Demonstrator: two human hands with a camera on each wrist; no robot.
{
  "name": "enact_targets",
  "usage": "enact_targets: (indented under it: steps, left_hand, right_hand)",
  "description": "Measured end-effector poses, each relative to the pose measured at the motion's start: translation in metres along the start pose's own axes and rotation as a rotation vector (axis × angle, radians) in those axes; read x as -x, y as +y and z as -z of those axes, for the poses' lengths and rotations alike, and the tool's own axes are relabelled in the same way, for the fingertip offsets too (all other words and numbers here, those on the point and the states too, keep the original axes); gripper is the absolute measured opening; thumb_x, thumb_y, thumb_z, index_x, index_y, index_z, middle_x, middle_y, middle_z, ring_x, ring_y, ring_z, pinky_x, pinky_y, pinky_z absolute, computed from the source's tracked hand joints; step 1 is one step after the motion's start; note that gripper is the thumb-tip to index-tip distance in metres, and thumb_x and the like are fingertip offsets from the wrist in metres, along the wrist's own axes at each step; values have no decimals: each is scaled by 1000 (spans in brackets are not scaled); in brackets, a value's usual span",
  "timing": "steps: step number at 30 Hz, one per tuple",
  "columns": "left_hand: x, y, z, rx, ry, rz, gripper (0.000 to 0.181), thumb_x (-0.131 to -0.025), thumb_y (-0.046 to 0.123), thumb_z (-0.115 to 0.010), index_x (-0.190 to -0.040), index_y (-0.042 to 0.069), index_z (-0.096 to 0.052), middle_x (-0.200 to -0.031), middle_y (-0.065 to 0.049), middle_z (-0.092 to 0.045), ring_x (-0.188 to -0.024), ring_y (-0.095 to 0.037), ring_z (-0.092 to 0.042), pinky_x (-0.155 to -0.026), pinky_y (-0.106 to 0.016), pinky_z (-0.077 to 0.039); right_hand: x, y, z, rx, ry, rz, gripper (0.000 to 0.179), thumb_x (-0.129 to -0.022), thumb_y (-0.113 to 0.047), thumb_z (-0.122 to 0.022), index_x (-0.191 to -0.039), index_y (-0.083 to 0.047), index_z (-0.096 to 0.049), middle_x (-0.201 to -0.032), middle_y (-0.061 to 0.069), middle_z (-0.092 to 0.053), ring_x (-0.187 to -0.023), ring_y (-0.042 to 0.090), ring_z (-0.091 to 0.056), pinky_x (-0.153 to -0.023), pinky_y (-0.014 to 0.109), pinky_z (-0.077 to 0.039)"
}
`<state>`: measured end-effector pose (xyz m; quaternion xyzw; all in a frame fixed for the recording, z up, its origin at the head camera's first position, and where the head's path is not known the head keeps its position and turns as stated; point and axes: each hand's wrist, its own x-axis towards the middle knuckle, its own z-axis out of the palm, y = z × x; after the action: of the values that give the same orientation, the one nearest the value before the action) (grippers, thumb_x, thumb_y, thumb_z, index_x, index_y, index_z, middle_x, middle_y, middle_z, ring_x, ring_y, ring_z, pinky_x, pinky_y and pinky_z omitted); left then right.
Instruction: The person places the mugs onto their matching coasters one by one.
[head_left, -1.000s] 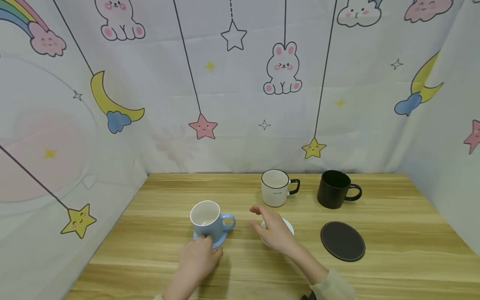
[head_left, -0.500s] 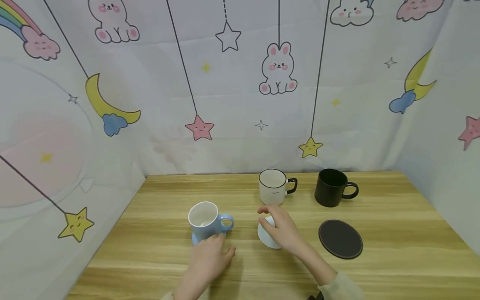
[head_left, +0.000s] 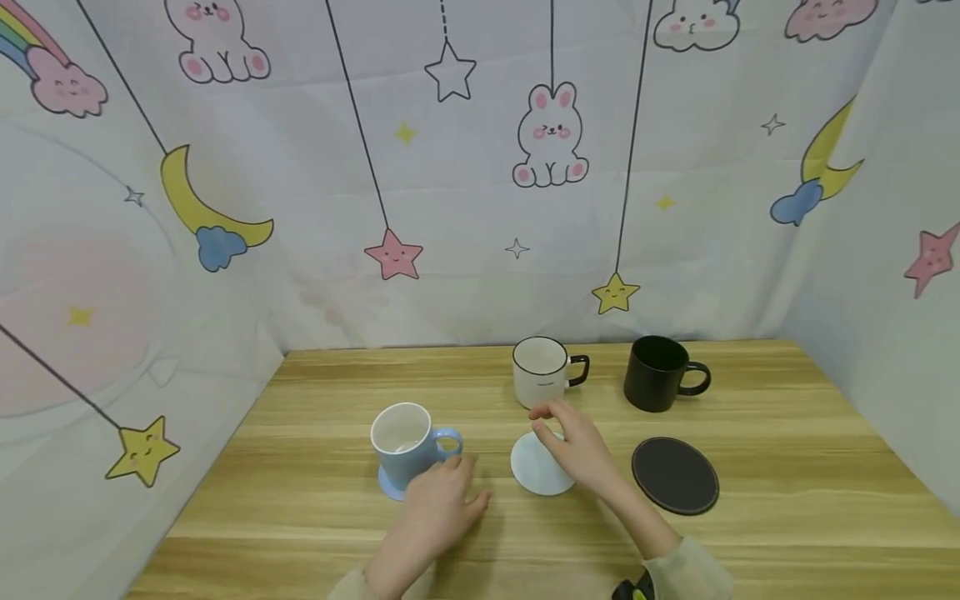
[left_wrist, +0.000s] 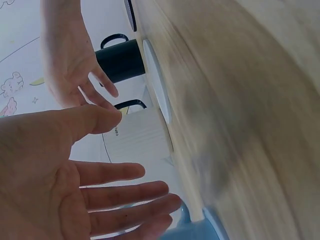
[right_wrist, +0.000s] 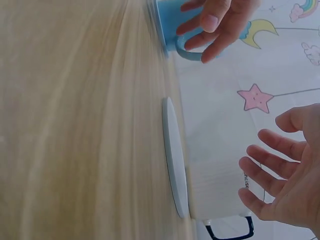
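A light blue mug (head_left: 408,454) stands on a blue coaster (head_left: 390,487) at the left of the table. Just right of and in front of it, my left hand (head_left: 438,504) is held with fingers extended and nothing in them. My right hand (head_left: 581,446) hovers with loosely bent fingers over the right part of a white coaster (head_left: 538,467), holding nothing. Behind that coaster is a white mug (head_left: 538,379) with a black rim and handle. In the right wrist view, the fingers (right_wrist: 270,170) of my right hand are spread apart.
Toward the back right a black mug (head_left: 654,379) stands with its handle to the right. A black round coaster (head_left: 675,475) lies in front of it. The wooden table (head_left: 300,517) ends at a patterned cloth (head_left: 450,167) behind.
My left hand has moved right, away from the front of the blue mug. My right hand has shifted slightly right, uncovering more of the white coaster. The head view has turned slightly.
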<state>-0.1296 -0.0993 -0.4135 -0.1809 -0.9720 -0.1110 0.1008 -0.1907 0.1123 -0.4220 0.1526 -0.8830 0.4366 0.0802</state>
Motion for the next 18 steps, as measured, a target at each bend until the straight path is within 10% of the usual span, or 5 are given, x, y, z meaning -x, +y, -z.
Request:
enact_targets:
  steps: [18]
  left_hand:
    - [-20,3,-19,4,-79,-93,63,-83,37,-71,-136,7,-52,-126,-12,-63,-109,-30,-64,-78,-42,-56]
  right_hand:
    - [-3,10,16,-3,55,6,13,-94,-13,-58,-104,-8,-65,-109,9,-65,-108,28,-59,-95,50,-48]
